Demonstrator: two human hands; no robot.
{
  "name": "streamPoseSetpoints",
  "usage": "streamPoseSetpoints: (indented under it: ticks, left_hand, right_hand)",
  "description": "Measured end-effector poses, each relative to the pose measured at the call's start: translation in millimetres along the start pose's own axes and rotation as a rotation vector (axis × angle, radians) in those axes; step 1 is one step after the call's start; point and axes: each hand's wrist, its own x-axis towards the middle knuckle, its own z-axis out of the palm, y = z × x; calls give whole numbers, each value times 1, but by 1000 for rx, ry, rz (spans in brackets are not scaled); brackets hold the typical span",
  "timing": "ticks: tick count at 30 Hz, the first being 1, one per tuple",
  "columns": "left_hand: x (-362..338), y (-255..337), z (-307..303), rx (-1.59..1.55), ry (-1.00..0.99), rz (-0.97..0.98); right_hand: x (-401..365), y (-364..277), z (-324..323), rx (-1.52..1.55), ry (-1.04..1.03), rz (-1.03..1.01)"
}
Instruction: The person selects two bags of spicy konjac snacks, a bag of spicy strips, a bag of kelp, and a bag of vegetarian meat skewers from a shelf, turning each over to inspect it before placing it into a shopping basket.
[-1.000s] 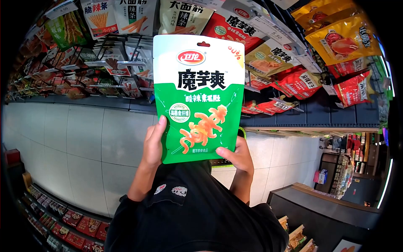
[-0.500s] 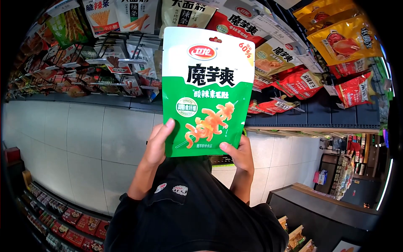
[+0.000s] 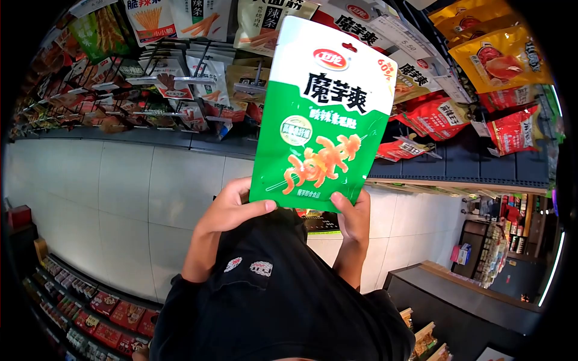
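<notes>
A green and white snack bag is held up in front of me, its printed front facing the camera and its top leaning to the right. My left hand grips the bottom left corner, thumb lying across the lower front and the other fingers behind. At the bottom right corner, my right hand pinches the bag with its thumb on the front. The fingers behind the bag are hidden. Below the bag, part of a black basket with colourful packs shows past my dark shirt.
Snack packs hang on hooks along the shelf ahead, with yellow bags and red bags at the right. Red boxes fill a low shelf at the lower left. A dark counter stands at the lower right.
The snack bag has shifted right and up and tilted clockwise. My left hand has slid from its left edge to the bottom left corner, its thumb now lying sideways.
</notes>
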Motion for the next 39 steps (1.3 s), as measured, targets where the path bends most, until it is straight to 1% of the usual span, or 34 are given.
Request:
streamPoseSetpoints:
  ticks: [2, 3, 6, 11, 17, 21, 24, 30, 35, 38, 39]
  left_hand:
    - [4, -5, -6, -6, -28, 6]
    - [3, -3, -6, -8, 5, 25]
    - [3, 2, -5, -22, 93, 62]
    - [3, 2, -6, -48, 192, 77]
    - [5, 1, -8, -32, 230, 56]
    - [6, 1, -9, -22, 221, 81]
    - [7, 1, -11, -15, 216, 83]
    - [9, -2, -14, -3, 211, 112]
    - [12, -3, -17, 9, 236, 155]
    - [15, -2, -5, 491, 548, 351]
    - [14, 3, 2, 603, 584, 432]
  right_hand:
    - [1, 0, -8, -3, -10, 60]
    - [2, 0, -11, -5, -15, 89]
    - [3, -1, -5, -26, 23, 20]
    - [4, 2, -5, 14, -32, 31]
    - [5, -1, -1, 30, -54, 27]
    - [6, 1, -2, 30, -68, 26]
    - [6, 2, -1, 15, -37, 20]
    - [6, 1, 0, 9, -68, 38]
    - [4, 4, -1, -24, -32, 4]
    - [4, 4, -2, -46, 8, -4]
    - [5, 3, -2, -51, 26, -2]
